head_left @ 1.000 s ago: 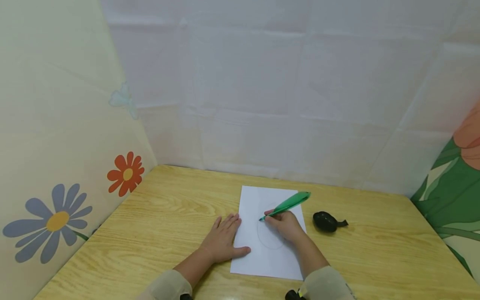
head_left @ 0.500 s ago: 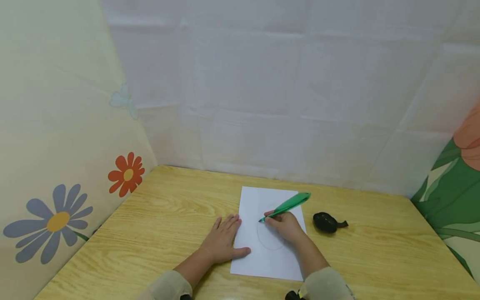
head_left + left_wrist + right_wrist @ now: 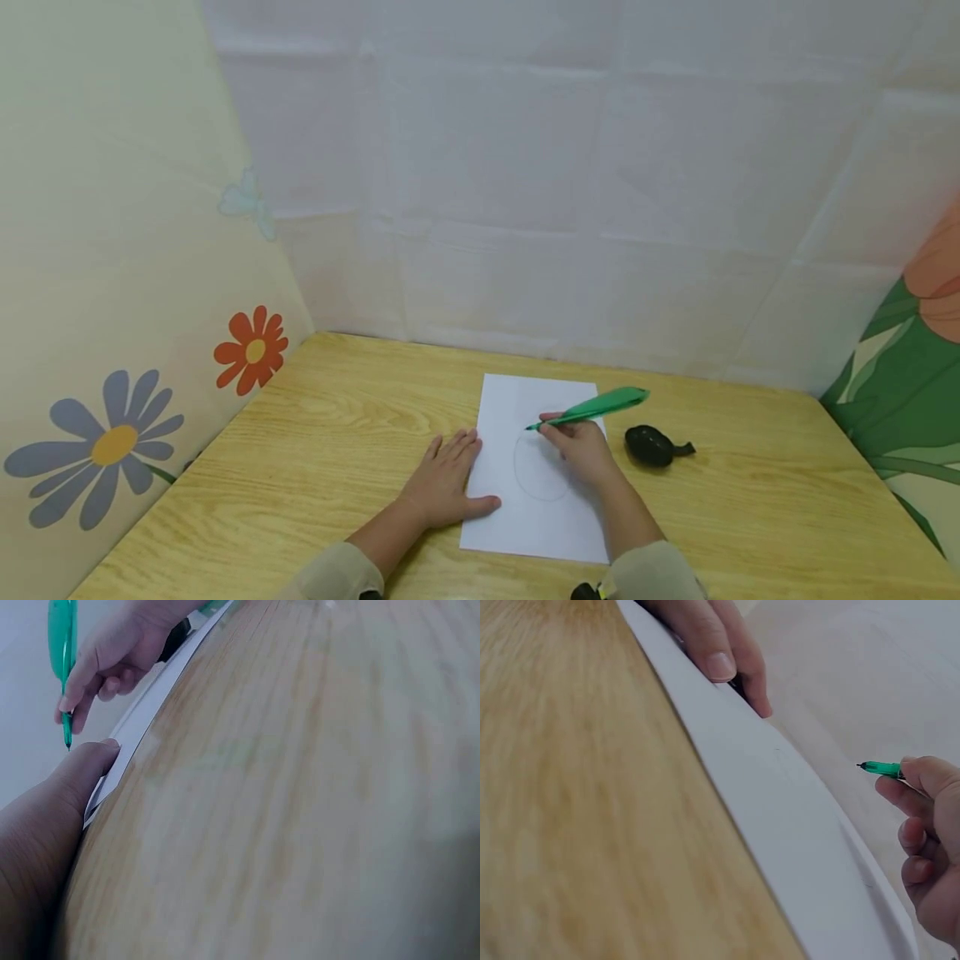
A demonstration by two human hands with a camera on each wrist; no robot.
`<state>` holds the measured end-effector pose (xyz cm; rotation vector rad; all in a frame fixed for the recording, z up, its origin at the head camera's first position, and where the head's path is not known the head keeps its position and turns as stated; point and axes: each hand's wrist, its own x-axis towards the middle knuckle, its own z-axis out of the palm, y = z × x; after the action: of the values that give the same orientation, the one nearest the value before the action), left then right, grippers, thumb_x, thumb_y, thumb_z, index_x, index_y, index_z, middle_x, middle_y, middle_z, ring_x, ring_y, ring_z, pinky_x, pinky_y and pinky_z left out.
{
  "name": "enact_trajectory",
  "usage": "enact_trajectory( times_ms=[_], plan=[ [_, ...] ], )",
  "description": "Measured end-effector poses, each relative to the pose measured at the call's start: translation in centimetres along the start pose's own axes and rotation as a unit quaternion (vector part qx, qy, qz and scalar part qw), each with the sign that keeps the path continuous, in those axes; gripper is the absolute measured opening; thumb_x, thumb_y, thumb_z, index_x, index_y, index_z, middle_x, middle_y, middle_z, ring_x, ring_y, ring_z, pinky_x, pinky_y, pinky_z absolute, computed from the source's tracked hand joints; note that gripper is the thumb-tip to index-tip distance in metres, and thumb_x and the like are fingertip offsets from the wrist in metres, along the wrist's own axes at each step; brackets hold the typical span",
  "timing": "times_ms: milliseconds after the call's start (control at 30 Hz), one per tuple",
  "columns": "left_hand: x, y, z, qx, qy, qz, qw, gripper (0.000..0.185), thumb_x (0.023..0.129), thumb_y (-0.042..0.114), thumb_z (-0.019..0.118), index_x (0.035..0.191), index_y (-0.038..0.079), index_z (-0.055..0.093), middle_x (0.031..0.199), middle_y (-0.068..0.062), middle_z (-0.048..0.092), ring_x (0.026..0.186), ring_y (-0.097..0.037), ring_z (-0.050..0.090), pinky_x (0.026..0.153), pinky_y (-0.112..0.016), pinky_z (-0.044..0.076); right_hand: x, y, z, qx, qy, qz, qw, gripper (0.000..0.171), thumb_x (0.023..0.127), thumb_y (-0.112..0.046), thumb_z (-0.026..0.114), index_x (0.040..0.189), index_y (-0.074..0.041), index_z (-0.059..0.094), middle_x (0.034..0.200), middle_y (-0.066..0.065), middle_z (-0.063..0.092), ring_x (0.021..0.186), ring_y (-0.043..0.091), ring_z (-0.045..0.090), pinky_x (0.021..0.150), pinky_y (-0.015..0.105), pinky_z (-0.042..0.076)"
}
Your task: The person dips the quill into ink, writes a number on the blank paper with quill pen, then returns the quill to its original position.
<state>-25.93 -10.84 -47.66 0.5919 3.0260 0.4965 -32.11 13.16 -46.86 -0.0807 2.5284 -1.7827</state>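
Head view: a white sheet of paper (image 3: 525, 500) lies on the pale wooden counter (image 3: 315, 450), its long sides running away from the person. The right hand (image 3: 581, 446) has its grip closed round a green leaf-shaped pen (image 3: 596, 407), thumb and fingers pinching the thin stem near the tip. The pen's long axis slants from its point, down and to the left above the upper middle of the sheet, up to the broad leaf end at the right, past the paper's right edge. A faint pencilled oval (image 3: 538, 467) sits on the sheet just nearer the person than the pen point, so the drawn line lies below and slightly left of the tip. Whether the point touches the paper I cannot tell; in the right wrist view the tip (image 3: 870, 766) seems to sit a little clear of the sheet.

The left hand (image 3: 446, 479) lies flat with fingers straight, its fingertips and thumb resting on the sheet's left edge; it holds nothing. The right hand is the nearer one to the oval.

A small black rounded object with a short tail (image 3: 651, 445) rests on the counter just right of the paper, near the pen's leaf end but apart from it. Flower-patterned panels (image 3: 112, 442) stand at the counter's sides.
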Motion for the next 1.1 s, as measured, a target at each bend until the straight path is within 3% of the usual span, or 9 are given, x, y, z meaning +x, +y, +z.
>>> enact_trajectory(
  times_ms=[300,567,800,933,1100],
  plan=[
    [-0.1,-0.1,0.2,0.005,0.000,0.003,1.0000,0.098,0.082,0.070,0.056,0.149,0.001,0.038,0.159,-0.012,0.033,0.150,-0.030,0.025,0.122,-0.056,0.014,-0.3,0.2,-1.3,0.025,0.035,-0.022,0.999,0.027,0.091,-0.013,0.069,0.115,0.000,0.071,0.086,0.008,0.072,0.050,0.007,0.040,0.046,0.019,0.035],
    [-0.2,0.0,-0.2,-0.004,-0.001,0.002,1.0000,0.097,0.083,0.068,0.057,0.149,0.000,0.038,0.159,-0.013,0.033,0.150,-0.031,0.026,0.122,-0.056,0.014,-0.5,0.4,-2.2,0.018,0.045,-0.009,0.999,0.029,0.092,-0.017,0.069,0.117,-0.004,0.071,0.089,0.005,0.072,0.052,0.007,0.042,0.048,0.019,0.036],
    [-0.1,-0.1,-0.3,-0.006,0.007,0.000,1.0000,0.097,0.082,0.068,0.058,0.148,0.000,0.038,0.159,-0.014,0.033,0.150,-0.031,0.026,0.122,-0.056,0.014,-1.3,-0.2,-3.4,0.042,0.056,0.005,0.998,0.033,0.091,-0.017,0.070,0.119,0.001,0.069,0.085,0.003,0.072,0.051,0.006,0.042,0.047,0.019,0.036],
    [0.0,-0.1,-0.2,-0.010,0.010,0.003,0.9999,0.097,0.082,0.067,0.059,0.148,-0.001,0.038,0.158,-0.014,0.034,0.150,-0.032,0.026,0.122,-0.056,0.014,-1.6,0.1,-4.2,0.039,0.059,0.004,0.997,0.033,0.091,-0.019,0.070,0.119,0.000,0.069,0.091,0.001,0.073,0.054,0.006,0.043,0.051,0.019,0.038],
    [0.1,-0.2,0.0,-0.011,0.009,0.005,0.9999,0.098,0.082,0.067,0.059,0.148,-0.001,0.038,0.158,-0.014,0.034,0.150,-0.032,0.026,0.122,-0.056,0.014,-1.6,0.8,-4.9,0.030,0.068,0.009,0.997,0.034,0.092,-0.023,0.069,0.120,-0.002,0.069,0.094,0.006,0.073,0.056,0.007,0.043,0.052,0.019,0.039]
  ],
)
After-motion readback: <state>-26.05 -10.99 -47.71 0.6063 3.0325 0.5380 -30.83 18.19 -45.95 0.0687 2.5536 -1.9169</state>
